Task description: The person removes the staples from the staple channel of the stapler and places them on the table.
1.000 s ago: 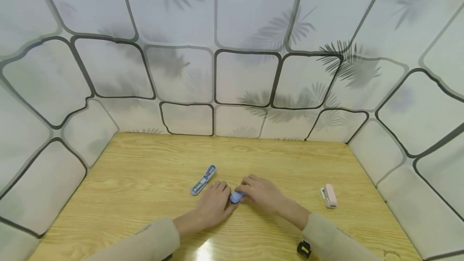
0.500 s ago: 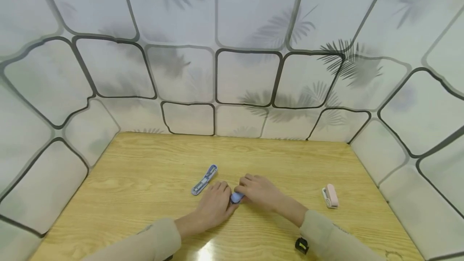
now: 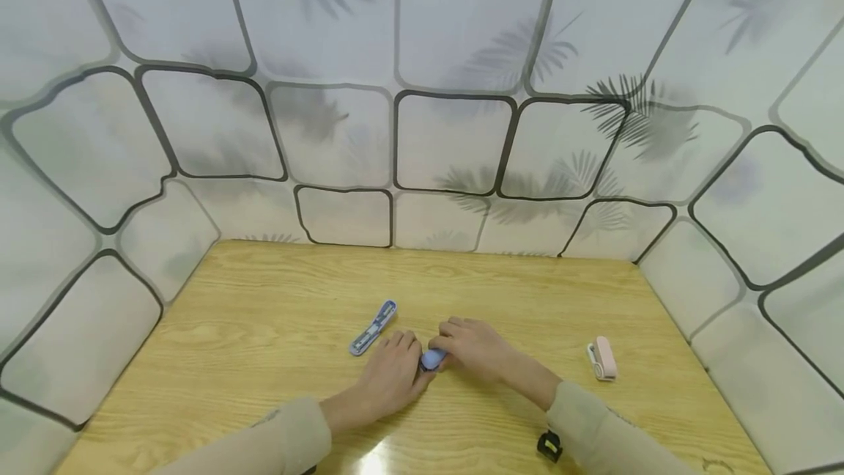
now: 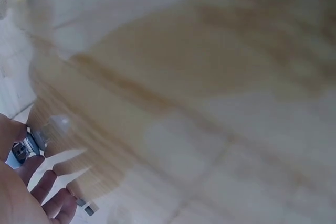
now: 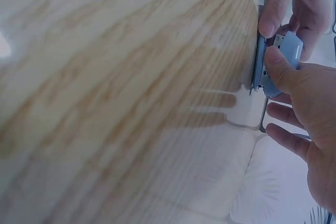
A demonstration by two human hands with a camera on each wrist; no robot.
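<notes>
In the head view a small blue, rounded device (image 3: 433, 359) sits between both hands over the table's middle; its kind is not plain. The right wrist view shows its blue shell (image 5: 294, 48) with metallic-looking inner parts and a thin, dark-edged plate standing along it. My left hand (image 3: 392, 371) pinches the device's left end between thumb and fingers. From the other side my right hand (image 3: 478, 349) grips it, thumb against the inner side, the lower fingers loose. Just beyond the left hand lies a long, narrow blue-rimmed piece (image 3: 373, 328) with dark and pale inner parts showing.
Over to the right lies a small pink and white device (image 3: 601, 358). A black object (image 3: 549, 446) with a yellow mark lies by the right sleeve. The wooden table (image 3: 277, 306) meets a patterned curtain (image 3: 343, 218) at its back and sides.
</notes>
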